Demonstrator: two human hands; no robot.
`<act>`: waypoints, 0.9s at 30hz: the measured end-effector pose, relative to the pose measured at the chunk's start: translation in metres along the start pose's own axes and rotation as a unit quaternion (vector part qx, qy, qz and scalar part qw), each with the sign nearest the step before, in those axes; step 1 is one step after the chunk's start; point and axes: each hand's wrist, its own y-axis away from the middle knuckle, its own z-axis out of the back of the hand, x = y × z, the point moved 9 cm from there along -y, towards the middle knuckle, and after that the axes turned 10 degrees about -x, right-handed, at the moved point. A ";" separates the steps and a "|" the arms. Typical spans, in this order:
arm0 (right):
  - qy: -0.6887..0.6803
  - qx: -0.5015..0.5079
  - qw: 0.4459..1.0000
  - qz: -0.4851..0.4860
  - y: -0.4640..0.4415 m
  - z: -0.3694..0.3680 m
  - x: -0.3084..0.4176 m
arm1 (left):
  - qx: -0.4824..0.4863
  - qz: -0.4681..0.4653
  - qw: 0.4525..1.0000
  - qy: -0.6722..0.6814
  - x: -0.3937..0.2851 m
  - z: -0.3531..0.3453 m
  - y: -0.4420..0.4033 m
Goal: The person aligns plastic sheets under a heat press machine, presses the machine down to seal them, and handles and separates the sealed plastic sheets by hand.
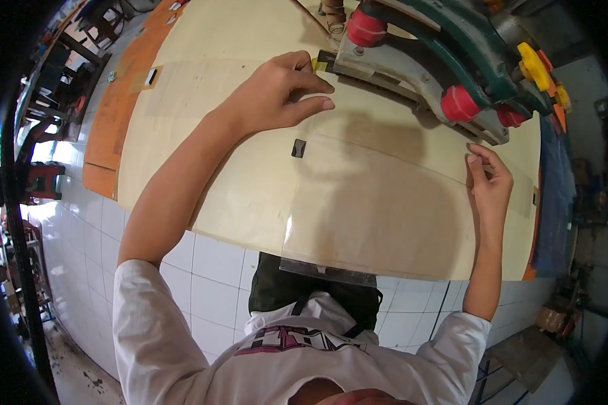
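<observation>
My left hand [284, 94] is over the cream table covering [243, 189], thumb and forefinger apart with nothing visible between them. It is just left of the green and grey curved press head [412, 71]. Near the lower right end of that head is my right hand [492, 177], its thumb and fingertips drawn together; anything between them is too small to make out. A clear sheet [385, 216] lies on the covering between my arms. The small black marker [300, 148] sits by its upper left corner.
Red knobs [461, 104] and a yellow knob [534, 67] are on the press head. The orange table edge [101, 179] runs along the left, with a second black marker [151, 76] near it. Blue sheeting [554, 202] hangs at the right. White floor tiles [213, 263] show below.
</observation>
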 end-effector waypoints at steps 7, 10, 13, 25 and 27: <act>0.064 -0.005 0.994 0.089 -0.002 0.001 0.004 | 0.004 -0.014 1.000 -0.006 -0.003 0.000 0.000; 0.044 -0.001 0.996 0.073 -0.004 0.001 0.000 | 0.004 -0.004 1.000 -0.006 -0.003 0.000 0.000; 0.030 0.001 0.998 0.050 -0.005 0.000 -0.004 | 0.005 -0.002 1.000 -0.005 -0.002 0.000 0.001; -0.027 0.007 0.999 -0.027 -0.002 -0.003 -0.006 | -0.012 -0.013 1.000 -0.015 -0.002 0.002 0.000; -0.033 0.001 0.999 -0.023 -0.002 -0.003 -0.008 | -0.018 -0.002 1.000 -0.005 0.000 0.002 0.000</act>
